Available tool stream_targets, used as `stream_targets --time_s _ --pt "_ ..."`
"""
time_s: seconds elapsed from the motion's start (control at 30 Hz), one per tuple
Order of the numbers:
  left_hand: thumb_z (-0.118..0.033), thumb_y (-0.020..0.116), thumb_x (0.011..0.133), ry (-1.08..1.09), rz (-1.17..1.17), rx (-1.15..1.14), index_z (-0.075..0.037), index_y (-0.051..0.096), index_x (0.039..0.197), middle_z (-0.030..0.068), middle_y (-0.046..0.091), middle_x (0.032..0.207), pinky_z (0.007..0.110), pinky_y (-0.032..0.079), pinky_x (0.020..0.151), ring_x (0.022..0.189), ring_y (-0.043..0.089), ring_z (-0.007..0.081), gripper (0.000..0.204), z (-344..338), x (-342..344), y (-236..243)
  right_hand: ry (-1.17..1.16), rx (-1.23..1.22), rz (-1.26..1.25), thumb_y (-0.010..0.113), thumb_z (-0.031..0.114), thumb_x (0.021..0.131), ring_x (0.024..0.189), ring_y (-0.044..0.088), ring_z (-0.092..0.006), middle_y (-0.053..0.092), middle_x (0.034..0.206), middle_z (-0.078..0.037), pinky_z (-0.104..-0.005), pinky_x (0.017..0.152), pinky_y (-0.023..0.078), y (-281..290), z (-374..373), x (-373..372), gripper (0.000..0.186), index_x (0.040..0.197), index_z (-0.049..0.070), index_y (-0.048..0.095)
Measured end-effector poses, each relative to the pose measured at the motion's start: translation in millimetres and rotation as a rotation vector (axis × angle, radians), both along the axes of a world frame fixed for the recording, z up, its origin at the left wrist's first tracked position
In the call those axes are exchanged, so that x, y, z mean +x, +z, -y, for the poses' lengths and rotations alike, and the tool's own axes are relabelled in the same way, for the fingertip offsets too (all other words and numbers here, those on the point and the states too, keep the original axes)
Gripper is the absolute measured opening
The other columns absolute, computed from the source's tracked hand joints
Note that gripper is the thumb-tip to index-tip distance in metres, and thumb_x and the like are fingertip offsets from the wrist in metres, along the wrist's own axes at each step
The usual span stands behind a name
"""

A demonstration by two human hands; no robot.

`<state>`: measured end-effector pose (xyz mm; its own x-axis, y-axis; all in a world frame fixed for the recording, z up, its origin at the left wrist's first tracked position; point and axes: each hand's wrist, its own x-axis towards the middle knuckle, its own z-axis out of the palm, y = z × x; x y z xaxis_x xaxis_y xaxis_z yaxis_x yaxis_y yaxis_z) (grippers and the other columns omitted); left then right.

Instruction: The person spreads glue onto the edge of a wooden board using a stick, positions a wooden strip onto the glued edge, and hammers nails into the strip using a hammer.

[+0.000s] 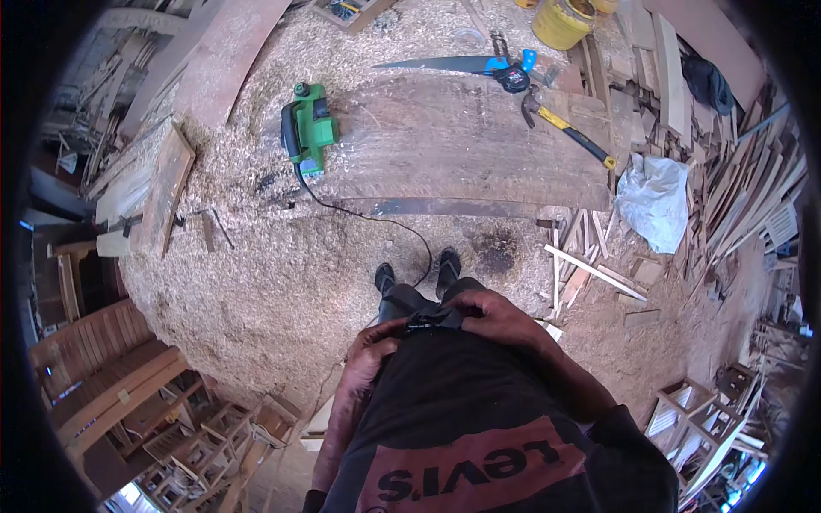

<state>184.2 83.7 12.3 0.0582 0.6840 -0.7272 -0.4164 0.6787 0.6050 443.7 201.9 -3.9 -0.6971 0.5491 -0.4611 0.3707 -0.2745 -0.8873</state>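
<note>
Both hands are at the waist, in front of the dark shirt [462, 385]. Between them lies a dark bundle [434, 319]; whether it is cloth or a strap cannot be determined. Its long axis runs crosswise, left to right. It lies to the right of the left hand [374, 349] and to the left of the right hand [500, 318]. Neither is clearly nearer: each appears to pinch one end between thumb and fingers, the fingertips partly hidden.

Well apart, ahead, is the wooden counter [410, 128]. A green planer [315, 128] lies at its left end, its long axis pointing away from the person; its cord [376, 216] trails toward the feet. A hammer [569, 130] lies slantwise at the right.
</note>
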Motion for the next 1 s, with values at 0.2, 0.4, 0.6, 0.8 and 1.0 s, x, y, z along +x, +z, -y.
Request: stream_targets --time_s 0.2,0.4,0.6,0.8,1.0 --pt "-0.014 0.073 0.089 -0.014 0.018 -0.141 0.002 0.065 0.13 0.0067 0.07 0.111 0.027 0.05 0.092 0.099 0.064 0.0127 0.044 -12 18 13 0.042 -0.287 -0.128 0.068 0.029 0.091 0.115 0.057 -0.0288 0.059 0.119 -0.015 -0.0346 0.101 0.042 23 -21 3 0.041 0.119 -0.001 0.067" --pt "-0.019 0.077 0.09 0.035 -0.1 0.023 0.0 0.069 0.113 0.0053 0.069 0.098 0.026 0.05 0.082 0.089 0.061 0.0097 0.031 -16 33 8 0.18 0.259 0.063 0.072 0.036 0.09 0.1 0.066 -0.0287 0.068 0.105 -0.018 -0.038 0.087 0.05 27 -23 -16 0.042 0.11 -0.001 0.071" --pt "-0.016 0.073 0.091 -0.007 -0.187 -0.019 -0.003 0.065 0.1 0.0022 0.066 0.089 0.026 0.047 0.075 0.083 0.058 0.0084 0.018 -30 35 -4 0.055 0.134 -0.013 0.074 0.021 0.09 0.101 0.069 -0.0246 0.071 0.108 -0.016 -0.0356 0.087 0.053 30 -30 -27 0.034 0.117 0.001 0.069" --pt "-0.013 0.068 0.094 0.237 -0.167 0.039 -0.003 0.065 0.099 0.0023 0.066 0.088 0.024 0.045 0.074 0.079 0.057 0.0082 0.011 -43 39 -31 0.159 0.458 0.136 0.072 0.021 0.091 0.089 0.071 -0.0323 0.072 0.102 -0.017 -0.0393 0.08 0.055 18 -32 -25 0.029 0.115 0.004 0.069" --pt "-0.011 0.065 0.096 0.062 -0.504 0.165 -0.001 0.064 0.092 0.0022 0.064 0.077 0.027 0.044 0.063 0.069 0.055 0.0082 0.011 -58 44 -47 0.112 0.677 0.289 0.067 0.02 0.094 0.079 0.069 -0.0368 0.069 0.09 -0.018 -0.0427 0.071 0.055 27 -37 -30 0.021 0.108 0.004 0.068"
